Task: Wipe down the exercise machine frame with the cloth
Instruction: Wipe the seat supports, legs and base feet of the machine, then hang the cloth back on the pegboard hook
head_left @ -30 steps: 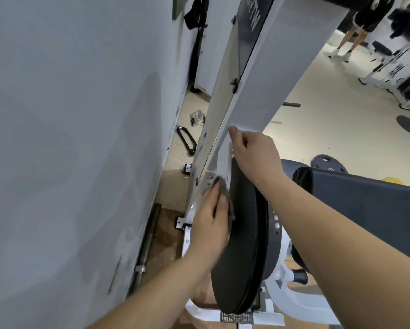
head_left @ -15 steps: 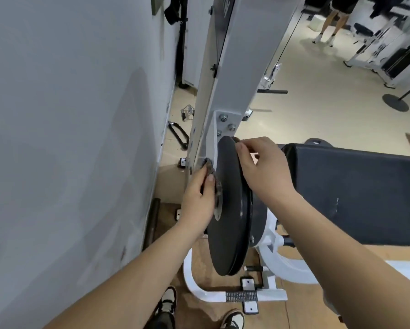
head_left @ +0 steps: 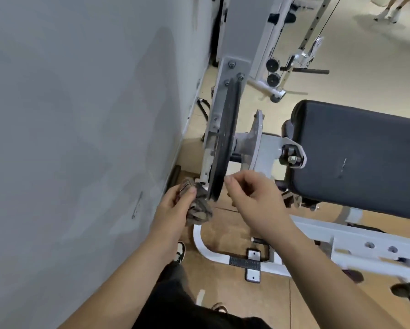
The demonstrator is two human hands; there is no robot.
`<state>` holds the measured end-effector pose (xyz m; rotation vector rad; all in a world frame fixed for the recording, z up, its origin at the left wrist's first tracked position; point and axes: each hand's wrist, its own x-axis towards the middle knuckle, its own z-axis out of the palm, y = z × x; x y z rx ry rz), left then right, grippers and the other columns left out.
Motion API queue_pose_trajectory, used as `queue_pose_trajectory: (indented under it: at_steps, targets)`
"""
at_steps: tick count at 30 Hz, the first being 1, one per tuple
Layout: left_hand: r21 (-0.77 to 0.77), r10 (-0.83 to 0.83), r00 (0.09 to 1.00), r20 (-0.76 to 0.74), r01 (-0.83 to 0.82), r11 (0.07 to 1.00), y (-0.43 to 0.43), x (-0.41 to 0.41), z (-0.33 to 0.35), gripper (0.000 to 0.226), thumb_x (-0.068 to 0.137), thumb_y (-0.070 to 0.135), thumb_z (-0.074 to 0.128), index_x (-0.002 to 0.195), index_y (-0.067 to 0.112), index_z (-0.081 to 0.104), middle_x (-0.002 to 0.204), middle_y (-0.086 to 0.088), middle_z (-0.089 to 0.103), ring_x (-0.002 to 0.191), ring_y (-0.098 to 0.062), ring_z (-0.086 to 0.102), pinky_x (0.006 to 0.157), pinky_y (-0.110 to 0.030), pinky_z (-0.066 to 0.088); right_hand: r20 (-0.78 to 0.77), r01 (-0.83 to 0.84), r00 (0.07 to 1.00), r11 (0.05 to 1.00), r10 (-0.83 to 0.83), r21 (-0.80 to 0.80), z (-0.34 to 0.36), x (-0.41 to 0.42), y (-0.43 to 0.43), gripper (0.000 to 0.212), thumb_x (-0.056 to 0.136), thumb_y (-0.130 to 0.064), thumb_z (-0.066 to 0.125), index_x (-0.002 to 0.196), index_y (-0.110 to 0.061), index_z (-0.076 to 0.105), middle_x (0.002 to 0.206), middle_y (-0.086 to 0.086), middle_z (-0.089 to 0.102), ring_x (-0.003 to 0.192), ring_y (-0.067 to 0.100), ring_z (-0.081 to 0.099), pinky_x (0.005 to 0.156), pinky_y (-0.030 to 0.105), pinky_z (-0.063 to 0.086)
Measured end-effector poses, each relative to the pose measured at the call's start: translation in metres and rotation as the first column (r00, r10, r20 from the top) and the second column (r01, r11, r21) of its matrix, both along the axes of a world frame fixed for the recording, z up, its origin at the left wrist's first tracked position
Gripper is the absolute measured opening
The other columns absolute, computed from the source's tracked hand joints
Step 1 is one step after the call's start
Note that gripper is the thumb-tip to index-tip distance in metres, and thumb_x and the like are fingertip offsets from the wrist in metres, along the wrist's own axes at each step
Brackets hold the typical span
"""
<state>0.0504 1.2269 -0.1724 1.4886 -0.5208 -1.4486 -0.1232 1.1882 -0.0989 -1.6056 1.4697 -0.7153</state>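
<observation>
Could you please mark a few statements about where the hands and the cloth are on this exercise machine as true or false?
1. The crumpled brown-grey cloth is held in the left hand. True.
2. The right hand grips the black padded bench. False: it is curled beside the lower edge of the black round disc, off the pad.
3. A plain grey wall stands to the person's left. True.
4. The cloth lies on the top bolts. False: it is at the lower end of the white metal frame, by the disc's bottom edge.

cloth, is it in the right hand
No, the left hand grips the cloth; the right hand holds nothing.
</observation>
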Motion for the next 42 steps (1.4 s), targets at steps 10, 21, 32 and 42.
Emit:
queue_pose_trajectory:
  at_steps: [10,21,32,42]
  targets:
    - [0.140,-0.349,0.921,0.174,0.328,0.934,0.099,-0.109,-0.015,0.033,0.094,0.018,0.073,0.114,0.044,0.072,0.110,0.011,0.075,0.098,-0.008,0.073,0.087,-0.032,0.061,0.134,0.225,0.943,0.878,-0.306,0.422,-0.064,-0.114,0.142,0.031,0.104,-0.034,0.058,0.091,-0.010,0.075,0.088,0.009,0.075,0.091,0.031,0.071,0.076,0.042,0.058]
    - [0.104,-0.849,0.456,0.267,0.862,0.496,0.153,-0.257,-0.023,0.028,0.094,0.027,0.072,0.120,0.038,0.069,0.112,0.013,0.071,0.097,-0.001,0.069,0.087,-0.030,0.060,0.010,0.741,0.571,0.521,-0.821,0.424,-0.077,-0.236,0.303,0.030,0.103,-0.032,0.055,0.092,-0.012,0.073,0.087,0.006,0.076,0.085,0.024,0.071,0.073,0.042,0.058]
    - [0.193,-0.938,0.209,0.278,0.944,0.267,0.263,-0.501,-0.062,0.036,0.092,0.034,0.074,0.122,0.028,0.055,0.121,0.007,0.062,0.104,-0.008,0.064,0.083,-0.027,0.055,0.002,0.867,0.276,0.250,-0.961,0.432,-0.103,-0.460,0.443,0.023,0.104,-0.028,0.055,0.096,-0.015,0.073,0.087,0.005,0.076,0.078,0.017,0.068,0.072,0.036,0.053]
    - [0.141,-0.925,0.279,0.258,0.936,0.322,0.292,-0.725,-0.043,0.030,0.093,0.031,0.073,0.120,0.029,0.060,0.114,0.009,0.068,0.100,-0.005,0.066,0.085,-0.025,0.056,-0.028,0.847,0.348,0.301,-0.937,0.439,-0.099,-0.687,0.455,0.024,0.104,-0.028,0.054,0.097,-0.015,0.072,0.090,0.008,0.075,0.082,0.021,0.067,0.073,0.038,0.053]
